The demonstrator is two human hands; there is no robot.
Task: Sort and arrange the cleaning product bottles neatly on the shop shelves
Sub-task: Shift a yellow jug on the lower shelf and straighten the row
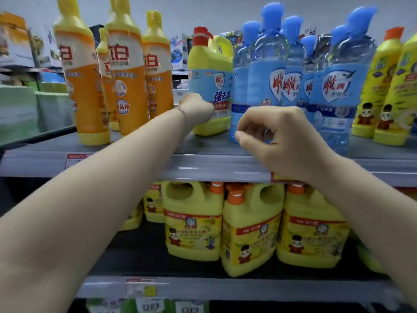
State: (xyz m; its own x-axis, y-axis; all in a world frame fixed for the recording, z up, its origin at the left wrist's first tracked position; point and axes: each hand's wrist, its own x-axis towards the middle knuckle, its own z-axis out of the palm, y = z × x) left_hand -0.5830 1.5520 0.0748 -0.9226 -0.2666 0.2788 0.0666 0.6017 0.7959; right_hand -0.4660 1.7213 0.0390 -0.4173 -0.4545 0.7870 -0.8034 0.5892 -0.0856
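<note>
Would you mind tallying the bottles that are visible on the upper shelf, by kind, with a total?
Orange bottles with yellow caps: 4
Yellow jug with a red cap: 1
Clear blue bottles with blue caps: 6
Slim yellow bottles at the right edge: 2
Total: 13, counting only those that show; more may stand hidden behind.

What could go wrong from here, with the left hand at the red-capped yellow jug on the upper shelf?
1. The left hand is low on the red-capped yellow jug. A push there might tip the jug into the blue-capped bottles packed right beside it.
2. The tall orange bottles stand near the left forearm. A sideways sweep could knock the front one off the upper shelf.
</note>
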